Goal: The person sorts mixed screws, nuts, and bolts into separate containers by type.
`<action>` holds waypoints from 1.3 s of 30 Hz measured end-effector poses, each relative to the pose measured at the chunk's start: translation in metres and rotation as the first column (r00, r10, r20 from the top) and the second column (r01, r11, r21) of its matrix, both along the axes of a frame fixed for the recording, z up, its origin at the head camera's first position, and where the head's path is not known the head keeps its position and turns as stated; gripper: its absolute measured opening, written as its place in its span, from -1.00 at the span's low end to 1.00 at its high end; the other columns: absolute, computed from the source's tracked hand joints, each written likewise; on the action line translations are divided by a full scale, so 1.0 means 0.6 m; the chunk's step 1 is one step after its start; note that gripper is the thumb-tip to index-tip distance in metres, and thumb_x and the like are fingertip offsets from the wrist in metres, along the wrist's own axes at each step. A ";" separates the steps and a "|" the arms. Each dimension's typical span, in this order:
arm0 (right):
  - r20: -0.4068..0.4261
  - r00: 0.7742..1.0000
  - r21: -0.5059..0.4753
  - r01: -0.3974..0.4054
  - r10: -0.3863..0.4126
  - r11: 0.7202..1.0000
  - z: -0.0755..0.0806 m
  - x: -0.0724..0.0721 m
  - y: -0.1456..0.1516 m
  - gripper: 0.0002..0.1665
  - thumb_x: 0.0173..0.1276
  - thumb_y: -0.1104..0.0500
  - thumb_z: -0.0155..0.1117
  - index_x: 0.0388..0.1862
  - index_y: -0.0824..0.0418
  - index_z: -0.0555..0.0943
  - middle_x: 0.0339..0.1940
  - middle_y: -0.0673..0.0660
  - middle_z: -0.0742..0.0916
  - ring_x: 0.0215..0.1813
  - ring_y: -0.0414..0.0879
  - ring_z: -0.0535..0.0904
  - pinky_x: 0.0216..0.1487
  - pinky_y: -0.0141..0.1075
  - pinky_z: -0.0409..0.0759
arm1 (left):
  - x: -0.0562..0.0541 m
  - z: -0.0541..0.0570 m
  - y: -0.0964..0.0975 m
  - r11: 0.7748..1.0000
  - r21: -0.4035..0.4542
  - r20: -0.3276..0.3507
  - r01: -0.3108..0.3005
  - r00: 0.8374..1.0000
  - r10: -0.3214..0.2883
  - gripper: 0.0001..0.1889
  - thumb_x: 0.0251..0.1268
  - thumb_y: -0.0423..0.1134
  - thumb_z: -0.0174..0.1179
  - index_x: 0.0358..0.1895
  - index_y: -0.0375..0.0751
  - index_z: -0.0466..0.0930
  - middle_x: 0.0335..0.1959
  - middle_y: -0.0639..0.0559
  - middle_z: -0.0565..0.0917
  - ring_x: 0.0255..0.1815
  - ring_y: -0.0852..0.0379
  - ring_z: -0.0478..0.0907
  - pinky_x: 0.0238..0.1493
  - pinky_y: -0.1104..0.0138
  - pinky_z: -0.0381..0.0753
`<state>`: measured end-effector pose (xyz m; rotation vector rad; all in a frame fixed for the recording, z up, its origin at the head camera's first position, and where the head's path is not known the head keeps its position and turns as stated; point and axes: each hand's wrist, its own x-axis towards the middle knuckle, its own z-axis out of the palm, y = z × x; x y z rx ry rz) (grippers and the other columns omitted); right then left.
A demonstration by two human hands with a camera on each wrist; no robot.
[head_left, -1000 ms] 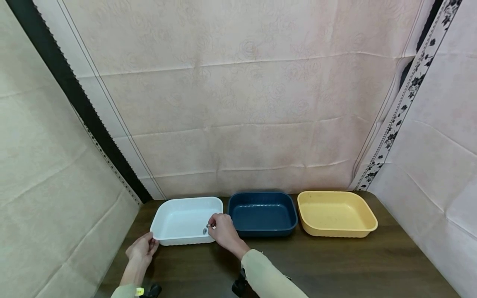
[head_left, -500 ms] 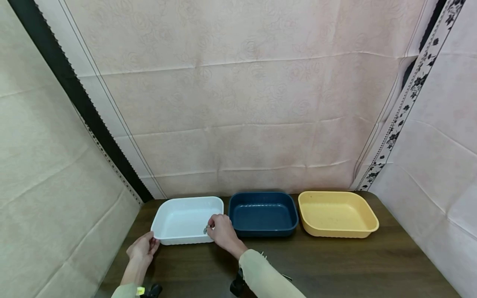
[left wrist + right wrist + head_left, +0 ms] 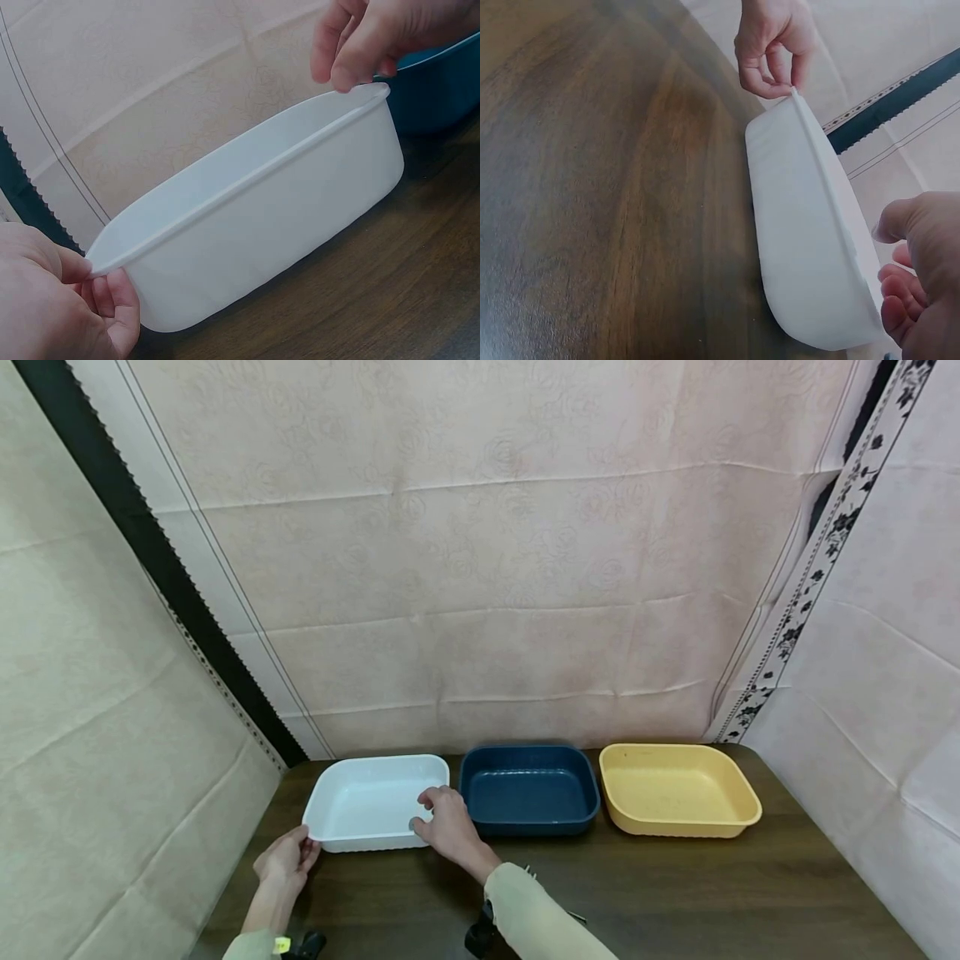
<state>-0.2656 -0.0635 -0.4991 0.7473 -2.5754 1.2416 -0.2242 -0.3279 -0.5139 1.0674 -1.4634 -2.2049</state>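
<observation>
My left hand (image 3: 287, 857) pinches the front left rim of a white plastic basin (image 3: 367, 843) between thumb and fingers. The left wrist view shows the thumb of that left hand (image 3: 45, 300) over the rim and the fingers curled beneath. Over the basin's front right corner hovers my right hand (image 3: 452, 831), thumb and fingers parted. In the right wrist view, nothing shows between the fingers of the right hand (image 3: 926, 277). The basin (image 3: 810, 232) stands on the table; much of its inside floor is hidden in both wrist views.
A dark blue basin (image 3: 528, 829) stands just right of the white one, and a yellow basin (image 3: 682, 829) stands farther right. All three line the back of the brown wooden table (image 3: 675, 902). Pale cloth (image 3: 487, 568) hangs behind and at both sides.
My right hand has parted its thumb and fingers; the small dark grey thing it pinched earlier is no longer visible. The left hand keeps its hold on the white basin's rim.
</observation>
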 end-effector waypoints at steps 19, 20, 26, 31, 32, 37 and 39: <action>0.030 0.999 -0.163 -0.037 0.042 0.986 0.018 0.046 0.079 -0.78 0.22 0.33 0.45 -0.15 0.27 0.66 -0.27 0.14 0.67 -0.27 -0.11 0.57 -0.23 -0.36 0.63 | 0.002 -0.002 -0.003 1.000 0.017 -0.002 0.004 1.000 -0.004 -0.89 0.34 -0.48 0.18 -0.23 -0.18 0.60 -0.45 0.04 0.59 -0.41 0.19 0.58 -0.22 0.36 0.70; 0.028 0.999 -0.163 -0.039 0.044 0.986 0.020 0.049 0.086 -0.78 0.22 0.34 0.45 -0.15 0.28 0.66 -0.27 0.14 0.67 -0.27 -0.11 0.58 -0.23 -0.35 0.63 | 0.002 -0.001 -0.003 1.000 0.018 -0.001 0.004 1.000 -0.004 -0.89 0.34 -0.48 0.18 -0.23 -0.18 0.60 -0.45 0.04 0.59 -0.41 0.19 0.58 -0.22 0.35 0.71; -0.011 0.998 -0.147 -0.055 0.054 0.988 0.023 0.074 0.127 -0.79 0.20 0.37 0.46 -0.19 0.24 0.66 -0.29 0.08 0.67 -0.27 -0.11 0.58 -0.23 -0.30 0.65 | -0.001 0.003 -0.003 0.999 0.035 -0.005 0.005 1.000 -0.005 -0.90 0.34 -0.47 0.19 -0.21 -0.19 0.59 -0.44 0.04 0.59 -0.40 0.20 0.58 -0.20 0.34 0.71; -0.010 0.998 -0.131 -0.065 0.064 0.989 0.009 0.097 0.159 -0.79 0.18 0.39 0.46 -0.24 0.21 0.65 -0.31 0.10 0.68 -0.28 -0.13 0.59 -0.28 -0.33 0.64 | 0.001 0.005 -0.003 0.999 0.041 -0.008 0.008 1.000 -0.008 -0.91 0.35 -0.46 0.19 -0.20 -0.20 0.58 -0.43 0.04 0.58 -0.40 0.19 0.57 -0.20 0.35 0.70; -0.004 0.998 -0.127 -0.066 0.066 0.990 0.006 0.101 0.164 -0.79 0.18 0.39 0.46 -0.25 0.20 0.65 -0.32 0.09 0.68 -0.29 -0.14 0.59 -0.29 -0.33 0.64 | 0.001 0.005 -0.003 0.999 0.041 -0.006 0.005 1.000 -0.005 -0.91 0.35 -0.46 0.19 -0.21 -0.20 0.58 -0.43 0.03 0.58 -0.40 0.19 0.57 -0.20 0.35 0.70; 0.026 0.998 -0.121 -0.058 0.062 0.991 -0.008 0.124 0.189 -0.78 0.18 0.38 0.47 -0.26 0.17 0.65 -0.33 0.06 0.68 -0.29 -0.17 0.58 -0.32 -0.33 0.64 | 0.000 0.005 -0.002 0.999 0.047 0.004 -0.008 1.000 0.008 -0.91 0.35 -0.46 0.19 -0.25 -0.18 0.59 -0.43 0.03 0.58 -0.41 0.19 0.58 -0.21 0.36 0.70; 0.040 0.998 -0.121 -0.049 0.054 0.991 -0.012 0.134 0.199 -0.79 0.18 0.37 0.48 -0.26 0.16 0.65 -0.34 0.03 0.67 -0.30 -0.17 0.58 -0.33 -0.35 0.63 | -0.002 0.005 -0.002 0.999 0.050 0.002 -0.009 1.000 0.009 -0.90 0.34 -0.47 0.20 -0.27 -0.18 0.60 -0.44 0.03 0.58 -0.41 0.19 0.58 -0.21 0.35 0.71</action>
